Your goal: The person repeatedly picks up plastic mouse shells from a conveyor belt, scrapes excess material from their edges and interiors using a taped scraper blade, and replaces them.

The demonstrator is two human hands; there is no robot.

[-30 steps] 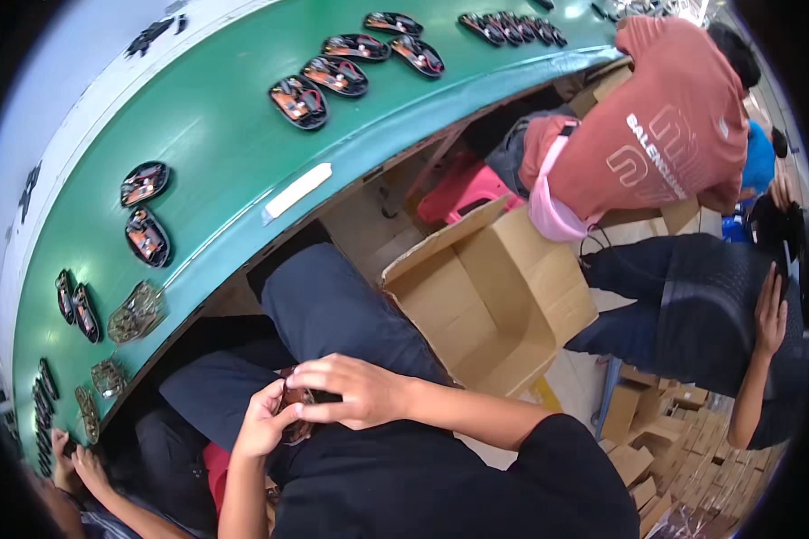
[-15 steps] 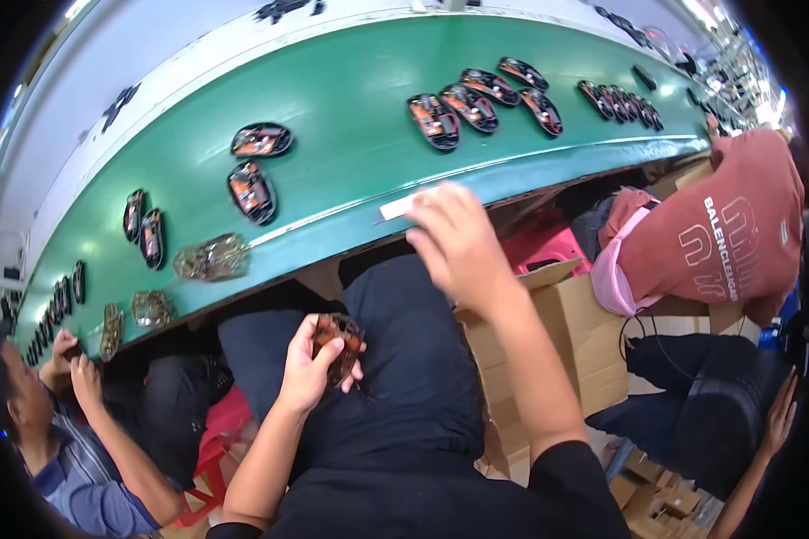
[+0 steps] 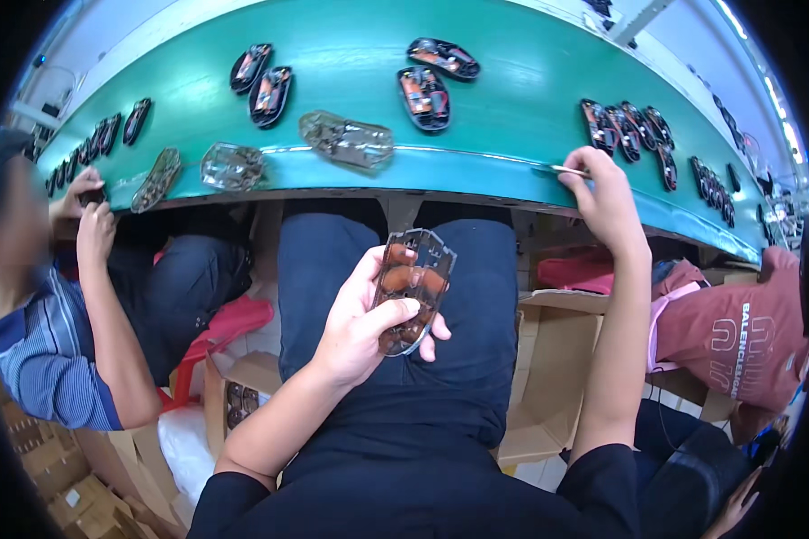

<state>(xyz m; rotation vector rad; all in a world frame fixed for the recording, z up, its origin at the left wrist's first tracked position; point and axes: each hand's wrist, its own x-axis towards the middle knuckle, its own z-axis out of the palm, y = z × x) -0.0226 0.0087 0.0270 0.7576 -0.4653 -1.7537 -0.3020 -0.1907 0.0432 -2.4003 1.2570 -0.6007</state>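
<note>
My left hand [image 3: 351,325] is closed around a translucent, smoky mouse shell [image 3: 416,301], held above my lap. Its thumb presses on the shell and the fingers show through from behind. Over the near edge of the green bench, my right hand [image 3: 609,199] pinches a slim pale tool [image 3: 566,170]; its thin dark tip points left, and its exact kind is unclear. Another translucent mouse shell [image 3: 346,140] lies near the bench edge in front of me. Beyond it, an open mouse base [image 3: 424,97] shows its orange and pale inner parts.
On the green bench [image 3: 512,63] lie more translucent shells [image 3: 233,167] and several open mouse bases [image 3: 271,96]. A co-worker [image 3: 72,359] sits at left, another person in a red shirt [image 3: 737,328] at right. An open cardboard box [image 3: 548,377] stands beside my right leg.
My view has turned, so the bench things sit differently. My left hand has raised the shell nearer and it shows larger. My right hand still holds the slim tool by the bench edge.
</note>
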